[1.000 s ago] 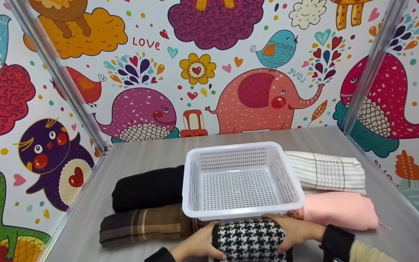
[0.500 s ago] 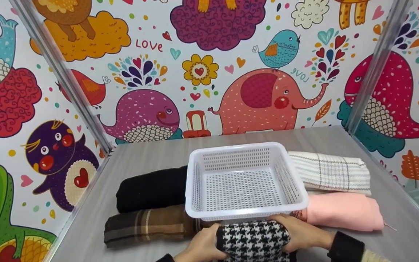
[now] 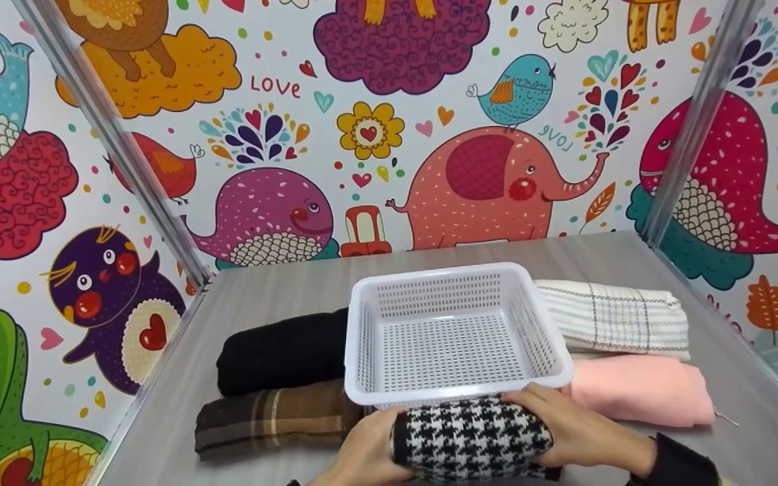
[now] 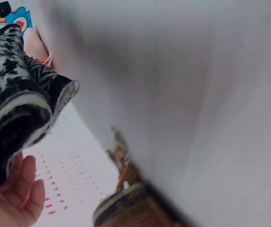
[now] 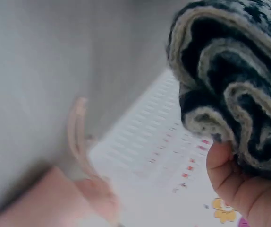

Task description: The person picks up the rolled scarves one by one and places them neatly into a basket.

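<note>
A rolled black-and-white houndstooth scarf point(image 3: 470, 435) is held between both hands, just in front of the white basket point(image 3: 355, 351). My left hand point(image 3: 369, 449) grips its left end, and my right hand point(image 3: 578, 428) grips the right end with the thumb side on top. In the right wrist view the end of the scarf point(image 5: 211, 56) shows several coiled layers with pale edges, and the right hand point(image 5: 249, 194) supports it from one side. The left wrist view shows a loose flap beside the roll of scarf point(image 4: 12, 71), with curled fingers of the left hand point(image 4: 20, 194) against it.
Left of the basket lie a rolled black scarf point(image 3: 281, 351) and a brown plaid one point(image 3: 274, 422). To its right are a white checked roll point(image 3: 612, 317) and a pink roll point(image 3: 642, 391) with fringe. Cartoon-printed walls enclose the grey table point(image 3: 281, 283).
Both hands have moved slightly up toward the basket with the houndstooth scarf. Its near part has turned under, so it looks like a shorter, rounder roll. The basket and other scarves stay put.
</note>
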Motion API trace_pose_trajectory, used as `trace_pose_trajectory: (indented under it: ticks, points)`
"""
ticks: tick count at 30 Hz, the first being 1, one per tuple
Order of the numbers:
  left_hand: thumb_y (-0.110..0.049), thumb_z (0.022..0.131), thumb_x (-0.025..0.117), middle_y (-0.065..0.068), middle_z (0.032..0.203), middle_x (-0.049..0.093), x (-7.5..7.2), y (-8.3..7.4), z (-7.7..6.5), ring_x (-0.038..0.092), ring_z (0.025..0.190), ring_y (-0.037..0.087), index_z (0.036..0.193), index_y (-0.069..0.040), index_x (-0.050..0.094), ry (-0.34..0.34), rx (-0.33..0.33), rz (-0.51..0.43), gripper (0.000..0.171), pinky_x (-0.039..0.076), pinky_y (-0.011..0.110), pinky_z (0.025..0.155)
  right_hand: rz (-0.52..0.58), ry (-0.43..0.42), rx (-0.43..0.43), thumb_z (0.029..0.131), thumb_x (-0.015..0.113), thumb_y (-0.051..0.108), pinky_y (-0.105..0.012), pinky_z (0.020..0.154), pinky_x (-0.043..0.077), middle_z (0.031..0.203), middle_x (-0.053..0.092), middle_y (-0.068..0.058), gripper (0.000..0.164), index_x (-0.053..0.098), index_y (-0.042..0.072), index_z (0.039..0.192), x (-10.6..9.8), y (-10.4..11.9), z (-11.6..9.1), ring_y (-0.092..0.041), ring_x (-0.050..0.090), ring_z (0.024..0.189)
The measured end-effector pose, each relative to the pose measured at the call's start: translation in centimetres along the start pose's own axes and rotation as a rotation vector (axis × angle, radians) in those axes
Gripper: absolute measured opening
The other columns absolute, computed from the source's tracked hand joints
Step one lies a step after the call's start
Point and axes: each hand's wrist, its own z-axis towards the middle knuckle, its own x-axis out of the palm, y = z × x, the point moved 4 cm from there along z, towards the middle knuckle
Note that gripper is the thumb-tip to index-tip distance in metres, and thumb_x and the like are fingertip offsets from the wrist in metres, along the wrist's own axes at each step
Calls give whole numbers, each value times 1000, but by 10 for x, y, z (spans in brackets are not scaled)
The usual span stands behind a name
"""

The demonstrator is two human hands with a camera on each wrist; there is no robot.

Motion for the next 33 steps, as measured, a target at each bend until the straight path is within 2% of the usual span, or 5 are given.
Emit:
trace_pose_trajectory:
  ticks: [6,13,20,27,33]
  points:
    - [-21,59,83,0,107,60,-18,-5,7,57,96,12,116,-9,51,-84,-7,-151,67,48,30,84,16,-80,-88,53,83,16,-32,79,50,115,49,3,85,47,14,129,-23,8,11,-10,50,99]
    - [-19,63,81,8,113,58,-34,-6,25,57,98,18,120,-5,48,-156,-63,-281,68,48,33,82,46,-155,-53,57,83,13,-34,82,47,118,50,0,81,46,14,129,-49,5,29,-12,50,103]
    - [-12,60,81,9,113,58,-48,-1,49,56,96,21,122,-9,46,-202,-177,-409,71,47,30,78,240,-239,125,52,76,-6,-39,86,41,122,49,-4,83,47,10,128,-67,-10,51,-9,47,106]
    - [1,58,75,16,115,53,-62,8,80,55,91,23,125,-9,43,-239,-240,-493,74,49,31,71,308,-357,220,53,67,-16,-43,85,38,126,46,-16,85,41,3,132,-78,-27,74,-20,45,105]
    - [8,55,67,20,118,49,-72,23,117,53,92,25,128,-9,41,-242,-413,-629,79,50,32,70,471,-370,421,59,55,-18,-36,76,40,128,38,-21,82,34,5,135,-80,-53,98,-32,45,100]
